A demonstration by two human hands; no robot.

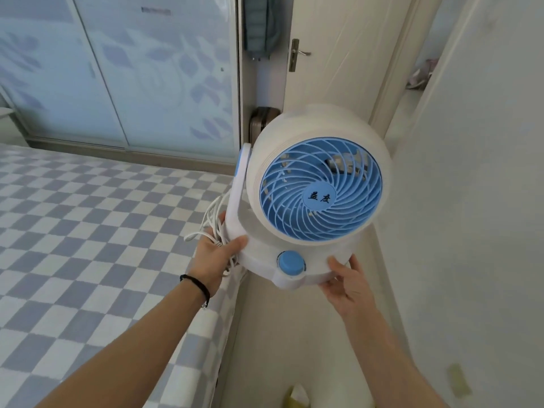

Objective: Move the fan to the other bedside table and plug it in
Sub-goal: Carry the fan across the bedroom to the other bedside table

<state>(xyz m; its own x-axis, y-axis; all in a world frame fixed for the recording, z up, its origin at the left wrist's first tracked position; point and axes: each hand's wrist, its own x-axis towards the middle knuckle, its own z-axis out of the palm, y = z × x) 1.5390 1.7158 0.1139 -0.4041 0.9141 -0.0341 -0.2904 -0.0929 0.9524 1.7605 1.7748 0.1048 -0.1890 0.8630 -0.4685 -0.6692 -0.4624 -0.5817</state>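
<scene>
A white round fan [316, 134] with a blue grille and a blue knob is held in the air in front of me, its face turned toward me. My left hand [216, 254] grips the left side of its base together with the bundled white cord [212, 219]. My right hand [343, 282] holds the base from below on the right, thumb on the front edge. The plug is hidden in the cord bundle. No bedside table is in view.
A bed with a blue-and-white checkered cover [88, 245] fills the left. A narrow pale floor strip [294, 334] runs between bed and white wall [471, 201]. Ahead stand a white door [338, 54], a suitcase [260, 119] and sliding wardrobe doors [132, 69].
</scene>
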